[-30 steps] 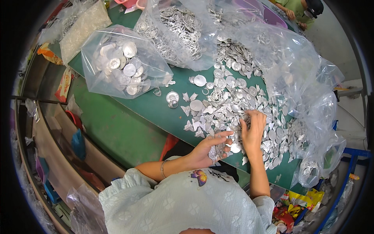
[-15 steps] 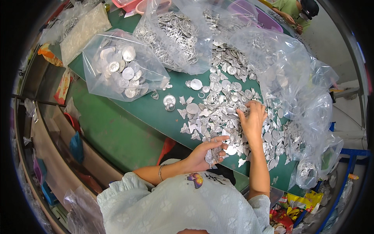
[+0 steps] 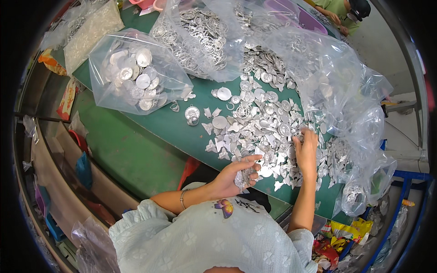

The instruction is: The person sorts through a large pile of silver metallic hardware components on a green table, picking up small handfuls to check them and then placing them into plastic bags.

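A spread of small silver metal pieces (image 3: 241,129), some round and some wing-shaped, covers the green tabletop (image 3: 150,125) in front of me. My left hand (image 3: 234,175) is at the near table edge, palm up, its fingers curled round several silver metal pieces (image 3: 246,178). Over the right part of the spread, my right hand (image 3: 306,148) reaches down with thumb and fingers bent together among the pieces. What its fingertips pinch, if anything, is hidden.
A clear bag of round silver discs (image 3: 143,82) lies at the far left, beside a larger bag of silver pieces (image 3: 200,41). Crumpled clear plastic (image 3: 337,91) lines the right side. Beyond a purple basin (image 3: 312,20), a person in green (image 3: 337,9) works.
My right hand has moved slightly right and nearer over the spread. My left hand keeps its pieces at the table edge. The whole view has shifted a little.
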Available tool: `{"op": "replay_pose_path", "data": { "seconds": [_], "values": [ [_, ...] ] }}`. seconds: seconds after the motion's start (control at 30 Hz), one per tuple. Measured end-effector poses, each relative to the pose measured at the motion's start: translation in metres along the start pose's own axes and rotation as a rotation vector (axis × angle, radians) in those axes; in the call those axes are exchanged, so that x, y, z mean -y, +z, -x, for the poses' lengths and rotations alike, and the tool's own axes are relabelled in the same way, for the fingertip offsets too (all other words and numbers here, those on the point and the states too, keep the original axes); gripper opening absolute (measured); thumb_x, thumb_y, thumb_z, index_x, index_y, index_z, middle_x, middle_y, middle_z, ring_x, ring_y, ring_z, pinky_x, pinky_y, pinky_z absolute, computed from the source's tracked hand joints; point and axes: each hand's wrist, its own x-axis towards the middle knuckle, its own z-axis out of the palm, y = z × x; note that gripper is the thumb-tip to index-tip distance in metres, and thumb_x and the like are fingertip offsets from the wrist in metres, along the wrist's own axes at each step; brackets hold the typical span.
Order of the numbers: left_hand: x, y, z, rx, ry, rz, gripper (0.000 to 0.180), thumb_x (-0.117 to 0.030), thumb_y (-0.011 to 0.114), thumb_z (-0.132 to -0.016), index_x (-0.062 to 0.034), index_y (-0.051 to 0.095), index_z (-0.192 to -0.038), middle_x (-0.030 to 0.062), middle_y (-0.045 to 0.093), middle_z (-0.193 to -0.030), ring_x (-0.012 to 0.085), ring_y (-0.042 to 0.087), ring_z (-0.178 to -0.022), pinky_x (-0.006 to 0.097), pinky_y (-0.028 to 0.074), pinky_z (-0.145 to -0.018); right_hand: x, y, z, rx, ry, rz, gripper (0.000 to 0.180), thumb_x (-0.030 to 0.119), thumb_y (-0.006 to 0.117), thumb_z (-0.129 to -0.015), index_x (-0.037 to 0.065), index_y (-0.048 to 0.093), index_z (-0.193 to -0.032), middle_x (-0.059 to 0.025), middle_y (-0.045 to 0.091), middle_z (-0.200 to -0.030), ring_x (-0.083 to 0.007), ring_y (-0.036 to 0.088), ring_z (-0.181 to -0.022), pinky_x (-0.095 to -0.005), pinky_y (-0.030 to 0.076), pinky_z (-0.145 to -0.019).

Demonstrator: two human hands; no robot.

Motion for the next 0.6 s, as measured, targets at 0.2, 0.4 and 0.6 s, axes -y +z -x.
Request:
{"op": "replay_pose_path", "data": {
  "seconds": [0.2, 0.4, 0.6],
  "values": [
    [0.000, 0.001, 0.001, 0.000, 0.000, 0.000, 0.031, -0.013, 0.048, -0.086, -0.0079, 0.045, -0.117, 0.0027, 0.049, -0.086, 0.0096, 0.045, -0.068, 0.021, 0.038, -0.059, -0.002, -0.004, 0.012, -0.199, 0.188, -0.223, 0.021, 0.005, 0.062, -0.076, -0.002, 0.051, -0.092, -0.0108, 0.054, -0.081, -0.0231, 0.052, -0.076, -0.0307, 0.042, -0.073],
    [0.001, 0.001, 0.000, -0.015, -0.010, -0.007, 0.031, -0.013, 0.048, -0.086, -0.0080, 0.045, -0.117, 0.0029, 0.049, -0.086, 0.0095, 0.046, -0.068, 0.022, 0.039, -0.059, -0.001, -0.028, -0.007, -0.022, 0.737, -2.110, 0.015, 0.010, 0.048, -0.087, 0.000, 0.050, -0.098, -0.0069, 0.047, -0.086, -0.0180, 0.046, -0.080, -0.0271, 0.043, -0.066],
    [0.000, 0.002, 0.001, -0.009, 0.001, -0.013, 0.032, -0.013, 0.048, -0.086, -0.0075, 0.043, -0.118, 0.0027, 0.049, -0.086, 0.0091, 0.046, -0.068, 0.022, 0.039, -0.059, -0.005, -0.009, -0.016, 0.519, 0.566, -1.879, 0.009, 0.009, 0.056, -0.082, 0.005, 0.055, -0.090, -0.0023, 0.051, -0.074, -0.0127, 0.047, -0.066, -0.0220, 0.039, -0.059]
  ]
}}
